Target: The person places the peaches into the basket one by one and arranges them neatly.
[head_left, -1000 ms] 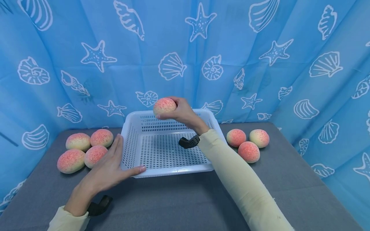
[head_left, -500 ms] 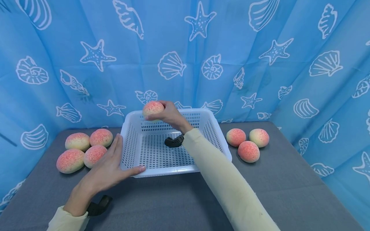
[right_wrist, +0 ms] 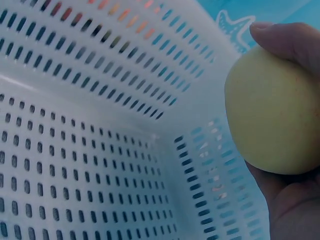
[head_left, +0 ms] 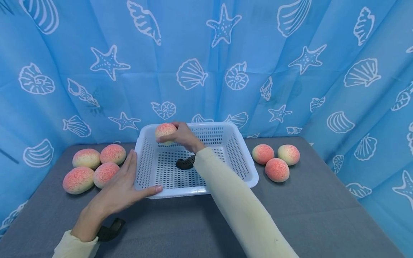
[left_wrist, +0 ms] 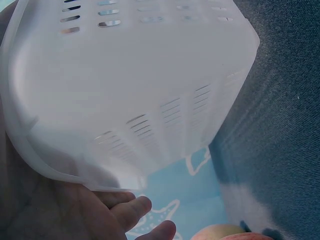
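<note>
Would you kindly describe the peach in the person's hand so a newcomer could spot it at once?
Find the white basket in the middle of the grey table. Above its far left corner, the right hand holds one peach. It is the only peach off the table; the others lie in groups on either side of the basket.

Head view downward over the table; wrist views close on the shared basket (head_left: 143, 162).

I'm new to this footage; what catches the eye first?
The right hand holds a pink peach over the white basket's far left corner. The left hand presses the basket's near left corner. More peaches lie either side: four left, three right.
</note>
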The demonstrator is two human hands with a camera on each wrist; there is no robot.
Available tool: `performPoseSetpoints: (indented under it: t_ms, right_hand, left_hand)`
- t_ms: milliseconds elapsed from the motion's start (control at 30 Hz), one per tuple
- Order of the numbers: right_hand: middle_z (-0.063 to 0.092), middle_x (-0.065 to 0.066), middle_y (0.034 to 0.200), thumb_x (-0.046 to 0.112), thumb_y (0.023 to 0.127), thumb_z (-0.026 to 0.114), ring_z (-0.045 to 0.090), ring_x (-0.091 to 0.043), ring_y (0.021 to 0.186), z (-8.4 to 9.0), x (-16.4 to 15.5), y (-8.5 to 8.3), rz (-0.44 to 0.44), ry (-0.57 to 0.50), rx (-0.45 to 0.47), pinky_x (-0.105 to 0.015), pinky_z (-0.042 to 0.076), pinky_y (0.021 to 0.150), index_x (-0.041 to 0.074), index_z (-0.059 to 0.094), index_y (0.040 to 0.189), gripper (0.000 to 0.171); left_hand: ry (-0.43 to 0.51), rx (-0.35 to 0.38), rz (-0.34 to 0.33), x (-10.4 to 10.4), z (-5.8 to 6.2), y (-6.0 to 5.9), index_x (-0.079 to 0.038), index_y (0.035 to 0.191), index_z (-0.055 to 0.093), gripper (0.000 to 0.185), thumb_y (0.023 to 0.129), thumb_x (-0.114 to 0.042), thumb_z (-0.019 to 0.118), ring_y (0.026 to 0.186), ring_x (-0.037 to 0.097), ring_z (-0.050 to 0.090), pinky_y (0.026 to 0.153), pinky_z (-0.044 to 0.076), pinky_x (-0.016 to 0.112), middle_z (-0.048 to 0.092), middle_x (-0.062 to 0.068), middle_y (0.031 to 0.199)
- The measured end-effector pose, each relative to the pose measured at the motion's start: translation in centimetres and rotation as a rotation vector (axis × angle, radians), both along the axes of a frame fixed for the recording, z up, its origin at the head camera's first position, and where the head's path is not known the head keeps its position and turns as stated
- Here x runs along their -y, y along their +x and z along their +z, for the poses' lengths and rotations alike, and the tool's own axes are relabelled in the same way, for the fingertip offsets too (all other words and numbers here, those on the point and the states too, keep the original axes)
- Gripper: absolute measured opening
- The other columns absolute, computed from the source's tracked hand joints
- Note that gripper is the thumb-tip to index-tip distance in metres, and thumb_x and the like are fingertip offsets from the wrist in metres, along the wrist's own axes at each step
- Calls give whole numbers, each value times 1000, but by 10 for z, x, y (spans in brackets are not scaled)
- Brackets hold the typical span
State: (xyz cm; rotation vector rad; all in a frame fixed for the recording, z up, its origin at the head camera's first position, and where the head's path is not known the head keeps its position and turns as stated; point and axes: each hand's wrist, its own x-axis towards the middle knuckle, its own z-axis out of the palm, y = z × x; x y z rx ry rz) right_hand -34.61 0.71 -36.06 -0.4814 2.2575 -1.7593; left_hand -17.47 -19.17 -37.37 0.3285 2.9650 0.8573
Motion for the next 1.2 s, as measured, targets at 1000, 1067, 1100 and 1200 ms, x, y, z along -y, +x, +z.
performPoseSetpoints:
  t_ms: [1000, 1067, 1100, 1200]
  right_hand:
    - [69, 4, 101, 18, 69, 96, 65, -14, 93, -19, 18, 4, 80, 170, -25, -31, 49, 89, 12, 69, 117, 55]
    - [68, 4, 101, 18, 68, 96, 65, -14, 93, -19, 20, 5, 79, 190, -16, -31, 49, 89, 11, 68, 120, 59]
    - [68, 5, 102, 18, 68, 97, 64, -13, 94, -19, 20, 5, 77, 204, -14, -31, 49, 89, 11, 68, 122, 62]
    - [67, 6, 103, 19, 67, 97, 64, -12, 94, -19, 21, 6, 74, 232, -2, -31, 50, 90, 11, 67, 125, 67]
  left_hand:
    - [-30, 40, 20, -2, 2, -1, -10, 157, -24, 134, 82, -75, 66, 144, 58, 19, 103, 26, 76, -18, 21, 166]
    - [-30, 42, 20, -2, 2, -1, -10, 157, -24, 134, 82, -74, 67, 144, 58, 19, 103, 26, 77, -18, 21, 166]
    - [-28, 43, 20, -2, 2, -1, -10, 157, -24, 134, 82, -74, 67, 144, 58, 20, 103, 27, 76, -18, 21, 166]
    - [-26, 44, 16, -2, 3, -2, -9, 157, -24, 134, 82, -75, 66, 143, 58, 21, 103, 27, 76, -17, 22, 166]
